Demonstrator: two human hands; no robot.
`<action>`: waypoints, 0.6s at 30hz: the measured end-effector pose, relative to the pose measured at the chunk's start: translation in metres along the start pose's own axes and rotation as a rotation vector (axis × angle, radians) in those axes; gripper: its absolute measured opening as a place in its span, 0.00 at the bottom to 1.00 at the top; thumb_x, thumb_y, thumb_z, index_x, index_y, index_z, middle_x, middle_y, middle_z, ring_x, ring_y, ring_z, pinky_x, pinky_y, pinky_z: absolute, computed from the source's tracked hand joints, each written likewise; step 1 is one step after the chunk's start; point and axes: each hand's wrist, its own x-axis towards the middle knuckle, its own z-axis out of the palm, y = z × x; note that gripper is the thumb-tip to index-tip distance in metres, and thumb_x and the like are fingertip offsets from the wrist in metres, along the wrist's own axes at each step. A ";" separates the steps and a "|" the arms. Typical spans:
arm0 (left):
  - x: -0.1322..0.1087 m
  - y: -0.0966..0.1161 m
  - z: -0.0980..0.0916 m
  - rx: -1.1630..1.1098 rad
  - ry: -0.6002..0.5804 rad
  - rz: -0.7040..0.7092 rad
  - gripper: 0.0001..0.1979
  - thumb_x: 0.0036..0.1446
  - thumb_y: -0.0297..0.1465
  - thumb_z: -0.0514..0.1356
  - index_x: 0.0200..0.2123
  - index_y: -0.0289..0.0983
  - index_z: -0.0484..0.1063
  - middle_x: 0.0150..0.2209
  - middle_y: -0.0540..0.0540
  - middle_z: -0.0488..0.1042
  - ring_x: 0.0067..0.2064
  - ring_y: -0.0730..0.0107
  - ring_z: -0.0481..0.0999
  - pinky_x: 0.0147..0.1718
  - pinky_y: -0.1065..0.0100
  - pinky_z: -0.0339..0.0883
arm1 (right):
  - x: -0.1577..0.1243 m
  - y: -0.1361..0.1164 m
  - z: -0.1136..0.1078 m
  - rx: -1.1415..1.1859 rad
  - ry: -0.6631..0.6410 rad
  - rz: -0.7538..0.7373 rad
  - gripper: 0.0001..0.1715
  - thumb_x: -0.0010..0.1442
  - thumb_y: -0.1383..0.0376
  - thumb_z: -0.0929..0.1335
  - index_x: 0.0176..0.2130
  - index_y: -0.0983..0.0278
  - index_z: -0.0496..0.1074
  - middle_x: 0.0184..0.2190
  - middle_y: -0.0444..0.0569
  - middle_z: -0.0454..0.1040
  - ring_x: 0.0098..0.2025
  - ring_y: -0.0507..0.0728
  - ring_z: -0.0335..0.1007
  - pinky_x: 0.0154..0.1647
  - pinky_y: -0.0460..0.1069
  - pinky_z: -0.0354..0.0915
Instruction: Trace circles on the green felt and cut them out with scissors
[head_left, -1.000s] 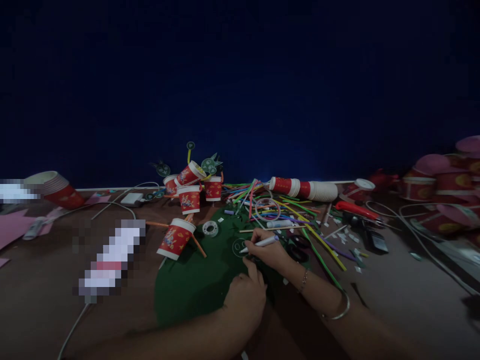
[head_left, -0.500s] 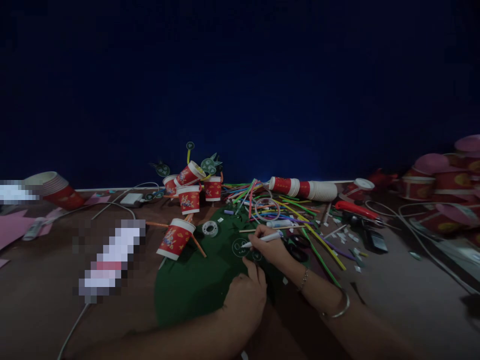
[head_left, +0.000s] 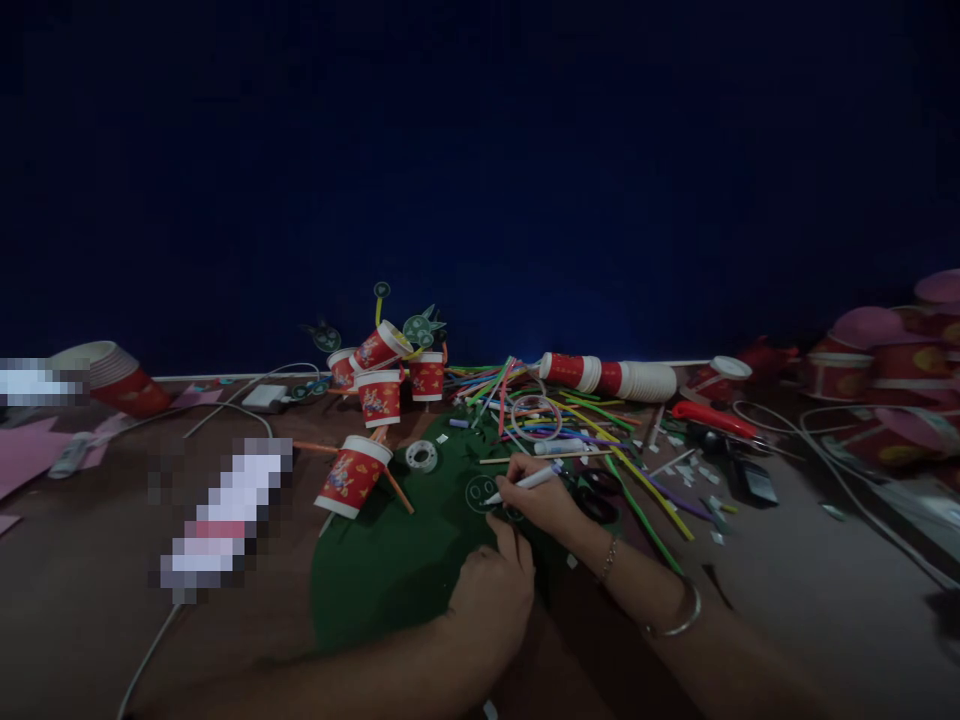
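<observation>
My right hand (head_left: 534, 490) is closed around a white marker pen (head_left: 536, 478), its tip low on a round face drawing (head_left: 481, 494) outlined in pale lines on dark green paper (head_left: 390, 580). The drawing shows two ovals like eyes. Just below it, my left hand (head_left: 495, 580) rests on the paper, index finger stretched toward the drawing and the other fingers partly curled, holding nothing. A second small round drawing lies partly hidden under my right hand.
Red paper cups (head_left: 352, 478) joined with straws stand to the left, beside a tape roll (head_left: 421, 457). Colourful straws (head_left: 592, 425), black-handled scissors (head_left: 598, 495), paper scraps and a red stapler-like tool (head_left: 716, 418) lie behind and to the right. A cable (head_left: 146, 650) crosses the left.
The pen tip has moved down, from the right oval to the lower part of the face drawing. My left hand stays in place on the paper.
</observation>
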 end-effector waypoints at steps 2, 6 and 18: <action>0.000 0.000 0.000 -0.002 -0.001 -0.005 0.18 0.56 0.28 0.54 0.49 0.28 0.67 0.47 0.23 0.69 0.24 0.67 0.74 0.18 0.69 0.67 | -0.001 -0.003 -0.001 -0.014 -0.003 -0.007 0.09 0.48 0.65 0.65 0.20 0.62 0.59 0.14 0.40 0.66 0.19 0.50 0.62 0.20 0.44 0.55; 0.001 0.000 0.001 -0.004 0.002 -0.006 0.18 0.56 0.28 0.53 0.49 0.28 0.67 0.47 0.24 0.69 0.24 0.67 0.74 0.19 0.69 0.67 | -0.001 -0.005 -0.001 -0.037 0.001 -0.020 0.10 0.48 0.65 0.64 0.19 0.61 0.59 0.14 0.40 0.66 0.19 0.50 0.60 0.20 0.44 0.55; 0.000 0.000 0.002 -0.016 0.007 -0.004 0.18 0.56 0.29 0.53 0.49 0.28 0.67 0.48 0.24 0.69 0.25 0.68 0.74 0.19 0.69 0.68 | 0.002 0.006 0.001 -0.028 0.003 -0.013 0.09 0.45 0.67 0.64 0.18 0.61 0.58 0.13 0.38 0.64 0.18 0.49 0.59 0.19 0.43 0.53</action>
